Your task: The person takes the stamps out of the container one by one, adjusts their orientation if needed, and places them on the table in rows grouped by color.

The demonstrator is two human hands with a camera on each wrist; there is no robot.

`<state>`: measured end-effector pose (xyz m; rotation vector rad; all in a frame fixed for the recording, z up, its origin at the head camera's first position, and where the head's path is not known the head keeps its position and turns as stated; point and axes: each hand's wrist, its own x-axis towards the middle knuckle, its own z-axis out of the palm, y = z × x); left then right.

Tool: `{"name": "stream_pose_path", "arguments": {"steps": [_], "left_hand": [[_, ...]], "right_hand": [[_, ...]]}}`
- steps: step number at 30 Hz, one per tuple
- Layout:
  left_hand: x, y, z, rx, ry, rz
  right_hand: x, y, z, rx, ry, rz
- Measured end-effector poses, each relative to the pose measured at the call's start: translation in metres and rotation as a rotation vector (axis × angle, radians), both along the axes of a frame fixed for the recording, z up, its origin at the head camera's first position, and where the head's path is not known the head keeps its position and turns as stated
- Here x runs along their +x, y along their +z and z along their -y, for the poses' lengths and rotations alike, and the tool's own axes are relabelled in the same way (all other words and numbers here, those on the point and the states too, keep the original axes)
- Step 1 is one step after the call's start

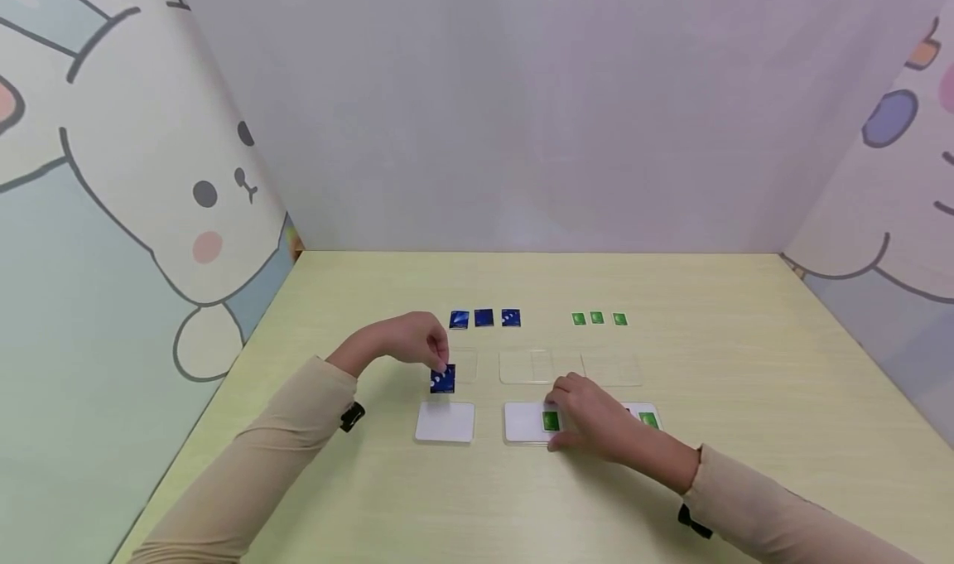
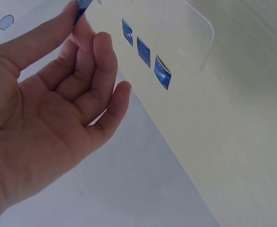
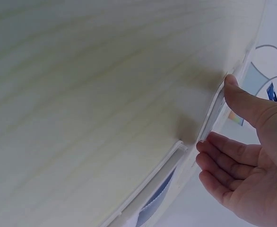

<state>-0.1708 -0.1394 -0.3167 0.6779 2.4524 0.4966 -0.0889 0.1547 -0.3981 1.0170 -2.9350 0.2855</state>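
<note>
Between thumb and fingertips my left hand (image 1: 412, 339) pinches a small dark blue card (image 1: 443, 379) with white spots, held above the far edge of a white flat case (image 1: 445, 422). My right hand (image 1: 592, 415) spans the end of a second white flat case (image 1: 525, 422), thumb on the near edge and fingertips on the far one. The right wrist view shows this grip on the thin case (image 3: 214, 109) edge-on. A small green card (image 1: 551, 421) lies on that case beside the fingers. The hand partly hides a third case with another green card (image 1: 649, 420).
Three blue cards (image 1: 484, 317) lie in a row farther back, with three small green cards (image 1: 597, 318) to their right. Clear plastic covers (image 1: 525, 368) lie between those rows and the white cases. A pale wall (image 1: 537, 117) stands behind the table.
</note>
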Motion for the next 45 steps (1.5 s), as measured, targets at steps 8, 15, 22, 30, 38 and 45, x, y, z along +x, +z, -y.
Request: {"name": "stream_pose_path", "arguments": {"steps": [8, 15, 22, 30, 38, 45], "left_hand": [[0.002, 0.002, 0.002, -0.025, 0.024, 0.032], [0.002, 0.004, 0.004, -0.042, 0.035, 0.024], [-0.004, 0.009, 0.008, -0.06, 0.048, 0.013], [-0.009, 0.01, 0.013, -0.075, 0.048, 0.021], [-0.012, 0.012, 0.016, -0.069, 0.064, 0.022], [-0.019, 0.01, 0.018, -0.069, 0.1, 0.032]], "right_hand": [[0.0, 0.0, 0.0, 0.002, -0.001, 0.013], [0.0, 0.0, -0.001, 0.005, 0.011, -0.005], [0.0, 0.001, 0.0, 0.0, 0.003, -0.002], [0.0, 0.001, 0.001, -0.005, -0.023, 0.021], [0.0, 0.001, 0.001, -0.001, -0.022, 0.02], [0.001, 0.001, 0.0, -0.006, -0.005, 0.011]]}}
